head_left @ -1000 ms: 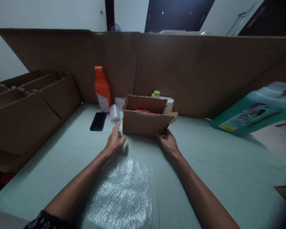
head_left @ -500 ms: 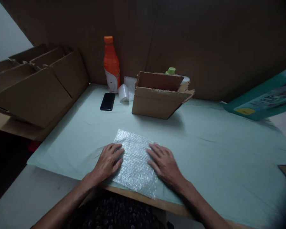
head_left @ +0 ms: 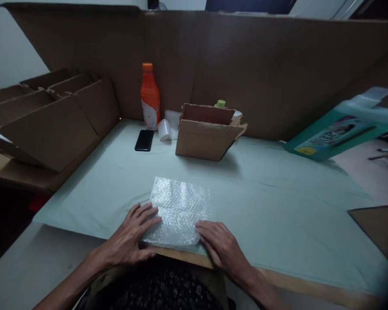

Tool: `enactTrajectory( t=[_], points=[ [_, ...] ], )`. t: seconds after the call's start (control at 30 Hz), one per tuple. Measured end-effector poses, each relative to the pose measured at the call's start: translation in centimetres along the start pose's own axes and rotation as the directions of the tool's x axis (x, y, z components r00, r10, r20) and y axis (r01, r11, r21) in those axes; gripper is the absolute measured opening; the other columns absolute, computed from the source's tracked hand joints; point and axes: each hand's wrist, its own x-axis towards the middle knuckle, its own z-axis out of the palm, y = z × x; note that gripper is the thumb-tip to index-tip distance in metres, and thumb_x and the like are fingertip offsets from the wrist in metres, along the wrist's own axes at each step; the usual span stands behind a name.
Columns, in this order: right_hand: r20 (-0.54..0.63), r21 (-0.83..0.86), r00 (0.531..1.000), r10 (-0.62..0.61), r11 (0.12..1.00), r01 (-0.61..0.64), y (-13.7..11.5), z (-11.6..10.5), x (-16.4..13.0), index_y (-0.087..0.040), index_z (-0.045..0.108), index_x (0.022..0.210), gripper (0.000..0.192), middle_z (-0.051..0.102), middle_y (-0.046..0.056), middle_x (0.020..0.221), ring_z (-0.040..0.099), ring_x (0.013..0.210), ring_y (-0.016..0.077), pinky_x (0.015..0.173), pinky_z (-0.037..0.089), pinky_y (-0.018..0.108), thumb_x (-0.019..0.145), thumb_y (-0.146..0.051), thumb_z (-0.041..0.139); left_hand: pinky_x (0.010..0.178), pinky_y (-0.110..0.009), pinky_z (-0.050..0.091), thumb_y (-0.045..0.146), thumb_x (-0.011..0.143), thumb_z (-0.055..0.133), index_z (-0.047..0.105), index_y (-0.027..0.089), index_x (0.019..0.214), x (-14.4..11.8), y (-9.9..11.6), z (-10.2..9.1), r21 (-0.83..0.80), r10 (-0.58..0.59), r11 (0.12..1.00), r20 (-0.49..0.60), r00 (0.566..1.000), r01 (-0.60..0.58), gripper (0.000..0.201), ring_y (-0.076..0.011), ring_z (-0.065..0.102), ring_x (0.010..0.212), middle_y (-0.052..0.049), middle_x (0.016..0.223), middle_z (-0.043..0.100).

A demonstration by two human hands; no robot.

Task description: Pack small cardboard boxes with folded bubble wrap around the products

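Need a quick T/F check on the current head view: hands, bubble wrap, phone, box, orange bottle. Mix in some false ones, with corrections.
1. The left hand and right hand both touch the bubble wrap. True.
2. The orange bottle stands upright beyond the black phone. True.
3. A green cap shows behind the small cardboard box. True.
4. The phone lies to the right of that box. False: it lies to its left.
5. The bubble wrap is wrapped around the orange bottle. False: it lies between the hands.
6. The right hand holds the phone. False: it is at the bubble wrap.
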Motion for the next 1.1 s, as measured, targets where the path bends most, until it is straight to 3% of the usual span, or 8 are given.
enactTrajectory(
  t=[0.13,0.23,0.33,0.47,0.73,0.83,0.93,1.1],
  points=[
    [0.021,0.276,0.931,0.364,0.893,-0.356,0.0,-2.2,1.0,-0.022,0.071,0.105,0.026,0.077,0.007,0.096,0.073,0.084,0.0203,0.075,0.059,0.033,0.099,-0.036,0.05,0.104,-0.05,0.047,0.031,0.094,0.056,0.065,0.024,0.122,0.3,0.8,-0.1,-0.19,-0.127,0.977,-0.145,0.981,0.098,0.03,-0.0269,0.062,0.118,-0.008,0.122,0.071],
    [0.064,0.373,0.855,0.515,0.782,-0.499,-0.1,-3.5,1.8,-0.021,0.065,0.121,0.042,0.074,0.009,0.109,0.071,0.095,0.0237,0.079,0.059,0.035,0.09,-0.049,0.059,0.08,-0.036,0.055,0.027,0.095,0.05,0.07,0.021,0.1,1.6,1.0,0.0,-0.287,-0.321,0.923,-0.204,0.925,0.257,0.022,-0.0203,0.068,0.086,-0.005,0.093,0.075],
    [0.068,0.326,0.836,0.544,0.78,-0.534,0.4,-3.0,1.9,-0.021,0.056,0.135,0.062,0.073,0.008,0.107,0.07,0.095,0.0248,0.082,0.057,0.037,0.082,-0.051,0.068,0.077,-0.035,0.055,0.027,0.088,0.056,0.069,0.018,0.109,2.9,0.7,0.6,-0.263,-0.416,0.896,-0.213,0.884,0.358,0.025,-0.0212,0.068,0.083,-0.005,0.093,0.074],
    [-0.012,0.094,0.835,0.55,0.832,-0.547,1.7,-1.1,1.0,-0.02,0.061,0.13,0.046,0.071,0.005,0.085,0.065,0.075,0.0219,0.074,0.054,0.038,0.092,-0.044,0.054,0.08,-0.038,0.054,0.021,0.085,0.057,0.062,0.018,0.123,3.4,0.1,1.5,-0.16,-0.418,0.907,-0.219,0.881,0.39,0.039,-0.0225,0.067,0.083,-0.005,0.09,0.072],
    [-0.165,-0.262,0.906,0.389,0.869,-0.42,5.2,0.2,1.3,-0.015,0.063,0.124,0.049,0.065,0.02,0.13,0.06,0.117,0.0382,0.093,0.047,0.056,0.09,-0.05,0.058,0.081,-0.042,0.053,0.035,0.089,0.06,0.061,0.017,0.118,3.1,0.5,1.7,0.066,-0.446,0.867,-0.343,0.827,0.494,0.034,-0.0281,0.062,0.093,-0.009,0.099,0.064],
    [-0.087,-0.145,0.942,0.325,0.931,-0.335,5.2,0.3,2.7,-0.019,0.067,0.097,0.026,0.066,0.016,0.13,0.059,0.121,0.0361,0.097,0.045,0.055,0.09,-0.043,0.059,0.08,-0.04,0.051,0.027,0.089,0.057,0.062,0.018,0.093,3.4,0.7,1.9,0.061,-0.415,0.884,-0.357,0.837,0.464,0.011,-0.0264,0.061,0.089,-0.008,0.091,0.062],
    [-0.084,0.107,0.916,0.392,0.918,-0.383,3.9,-0.5,3.3,-0.021,0.061,0.086,0.019,0.072,0.01,0.112,0.067,0.103,0.0274,0.089,0.052,0.043,0.089,-0.04,0.059,0.069,-0.033,0.049,0.02,0.086,0.054,0.057,0.02,0.081,4.0,0.8,0.9,-0.032,-0.431,0.894,-0.338,0.837,0.447,0.006,-0.0211,0.06,0.075,-0.003,0.078,0.061],
    [-0.002,0.361,0.798,0.603,0.744,-0.562,0.6,-2.2,1.5,-0.021,0.044,0.145,0.064,0.068,0.0,0.081,0.065,0.069,0.0169,0.068,0.055,0.028,0.089,-0.045,0.063,0.078,-0.034,0.05,0.018,0.088,0.055,0.062,0.021,0.102,9.1,0.1,-2.3,0.014,-0.308,0.945,-0.306,0.901,0.328,0.016,-0.0201,0.063,0.083,-0.003,0.088,0.069]
  ],
)
